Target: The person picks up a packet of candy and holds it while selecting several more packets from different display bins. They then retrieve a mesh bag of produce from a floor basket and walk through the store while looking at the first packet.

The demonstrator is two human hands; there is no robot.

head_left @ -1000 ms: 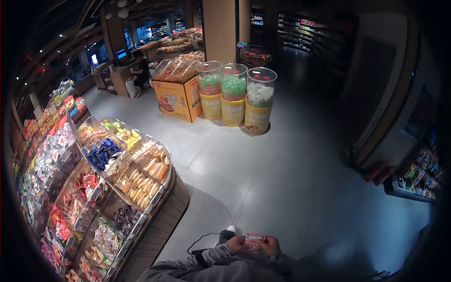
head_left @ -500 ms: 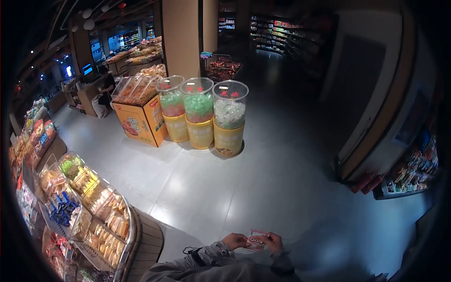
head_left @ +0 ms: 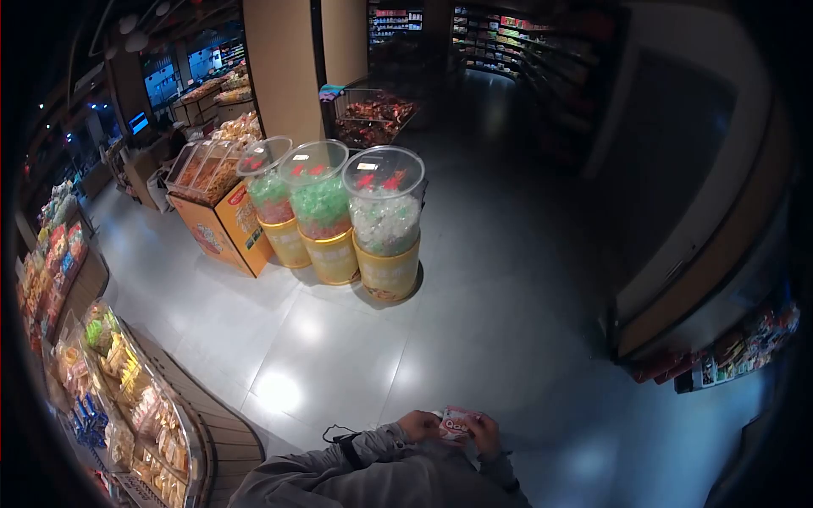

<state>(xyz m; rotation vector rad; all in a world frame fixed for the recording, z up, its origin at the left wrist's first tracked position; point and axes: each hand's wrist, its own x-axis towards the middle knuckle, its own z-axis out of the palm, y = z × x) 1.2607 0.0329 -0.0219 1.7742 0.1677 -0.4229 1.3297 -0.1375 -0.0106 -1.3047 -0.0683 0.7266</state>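
Observation:
Between my two hands, close to my body at the bottom of the head view, is a small pink and white snack packet (head_left: 456, 423) with printed lettering. My left hand (head_left: 420, 427) pinches its left edge. On the opposite side my right hand (head_left: 485, 433) grips the right edge, with fingers curled over the packet. Grey sleeves cover both arms, and a dark strap with a loose cord shows at the left wrist. Part of the packet's face is hidden by my fingers.
Ahead stand tall clear bins (head_left: 385, 224) of wrapped sweets, next to an orange box display (head_left: 222, 233). A curved snack counter (head_left: 161, 406) lies at lower left. On the right is a low rack (head_left: 737, 356). A dark basket (head_left: 373, 118) sits beside the pillar (head_left: 284, 68). Grey tiled floor (head_left: 474, 313) stretches between.
The view has moved forward, so the bins look nearer and further left, and the snack counter has slid toward the lower left. Both hands still hold the packet, now slightly more tilted.

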